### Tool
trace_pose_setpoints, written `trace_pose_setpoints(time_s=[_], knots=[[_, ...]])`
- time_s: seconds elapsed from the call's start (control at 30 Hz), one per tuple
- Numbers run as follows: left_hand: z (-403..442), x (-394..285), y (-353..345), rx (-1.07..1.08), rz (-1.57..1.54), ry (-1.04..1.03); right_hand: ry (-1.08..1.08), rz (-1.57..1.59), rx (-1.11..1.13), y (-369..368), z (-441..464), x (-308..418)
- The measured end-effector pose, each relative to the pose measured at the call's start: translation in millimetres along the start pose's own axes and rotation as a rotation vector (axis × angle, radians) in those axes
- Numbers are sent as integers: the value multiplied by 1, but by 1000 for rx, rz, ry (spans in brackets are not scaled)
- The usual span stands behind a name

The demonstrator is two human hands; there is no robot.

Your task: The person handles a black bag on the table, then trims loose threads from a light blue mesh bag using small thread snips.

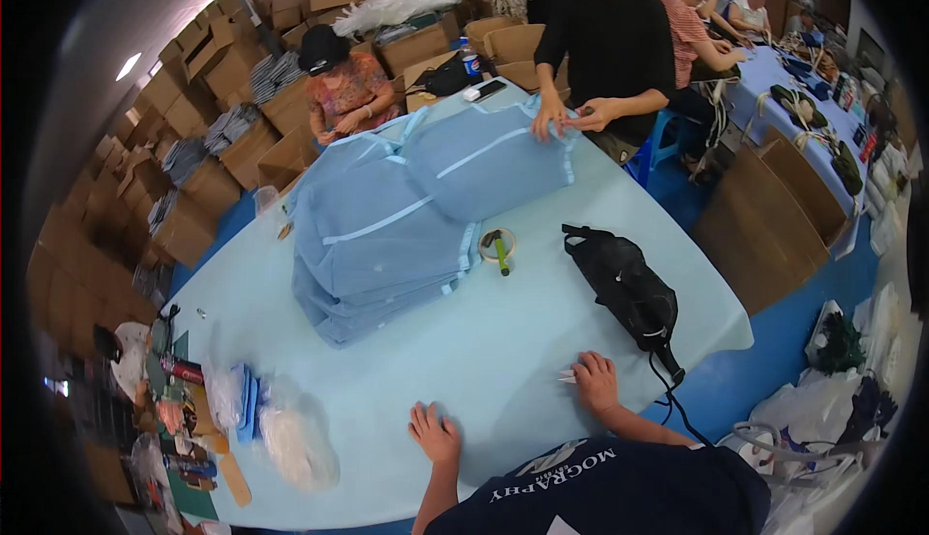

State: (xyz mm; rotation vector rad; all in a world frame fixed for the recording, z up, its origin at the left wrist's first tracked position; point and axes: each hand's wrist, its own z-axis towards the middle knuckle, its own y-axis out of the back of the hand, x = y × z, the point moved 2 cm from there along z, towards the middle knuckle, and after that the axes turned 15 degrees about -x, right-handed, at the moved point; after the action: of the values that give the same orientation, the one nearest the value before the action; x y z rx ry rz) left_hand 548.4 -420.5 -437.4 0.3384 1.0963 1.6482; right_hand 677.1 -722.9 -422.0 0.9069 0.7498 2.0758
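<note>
My left hand (433, 433) lies on the pale blue tablecloth (387, 371), palm down with its fingers apart and nothing in it. To the right, my right hand (595, 383) rests on the table with its fingers curled. A small pale pointed tool (566, 376), perhaps thread snips, pokes out from under those fingers; the rest of it is hidden. Just beyond that hand lies a black waist bag (629, 288) with its strap trailing over the table edge. Farther off are blue mesh pieces (373, 254) with light blue trim, stacked in a pile.
A tape roll (510, 245) with a green-handled cutter (501, 252) lies by the mesh. Clear plastic bags (295, 443) are at left. Across the table, a person in black (614, 46) handles the mesh; a person in a cap (348, 90) sits near cardboard boxes (232, 66).
</note>
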Motion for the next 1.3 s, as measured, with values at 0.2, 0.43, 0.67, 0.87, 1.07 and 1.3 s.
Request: trace_pose_setpoints(time_s=[0.2, 0.43, 0.67, 0.87, 1.07, 1.3], knots=[[50, -37, -44, 8, -296, -56, -31, 16, 32, -1, -1, -1], [193, -206, -69, 190, -627, -62, -4, 8, -5, 0, 0, -3], [111, -155, -92, 53, -285, -89, -37, 15, 17, -1, 1, -3], [33, -85, -61, 93, -136, -146, -34, 22, 34, 0, 2, 0], [34, -89, -61, 40, -140, -133, -72, 114, 105, 0, 25, -44], [34, -90, -64, 86, -144, 15, -97, 2, 96, 23, 28, -89]])
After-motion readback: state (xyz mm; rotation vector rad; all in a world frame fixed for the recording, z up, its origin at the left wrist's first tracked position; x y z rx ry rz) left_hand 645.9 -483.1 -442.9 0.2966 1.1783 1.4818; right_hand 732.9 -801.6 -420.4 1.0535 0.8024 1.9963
